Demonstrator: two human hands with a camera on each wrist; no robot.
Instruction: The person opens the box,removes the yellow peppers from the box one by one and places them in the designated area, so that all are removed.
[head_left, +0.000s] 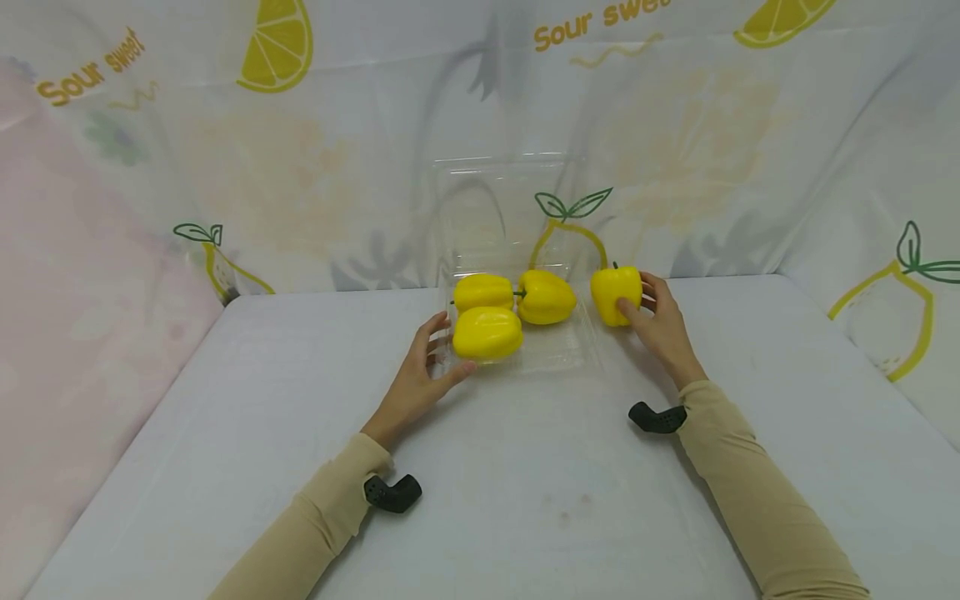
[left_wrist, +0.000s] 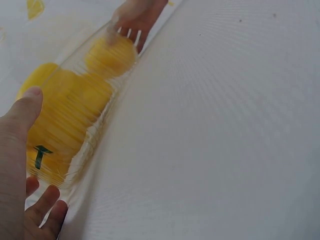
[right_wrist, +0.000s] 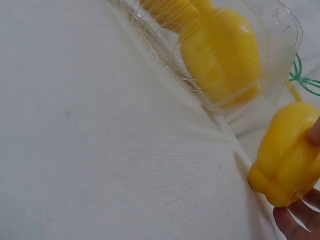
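- The left forearm, in a beige sleeve [head_left: 330,492], reaches in from the near left, slanting far and right across the table [head_left: 517,450].
- The left hand [head_left: 418,375] brackets the near left corner of a clear container [head_left: 558,358]: thumb along the near side, fingers spread and curved around the left side, holding it.
- The right forearm slants in from the near right, heading far and left, its wrist low over the table.
- The right hand [head_left: 663,329] grips a yellow pepper [head_left: 609,292], thumb across its near face and fingers bent around its right side.
- That pepper is upright, stem up, just right of the container and outside it; whether its base touches the table I cannot tell.
- Three more yellow peppers [head_left: 487,335] lie in the container, two on the left and one to their right.
- The container's clear lid [head_left: 480,200] stands raised on the far side.
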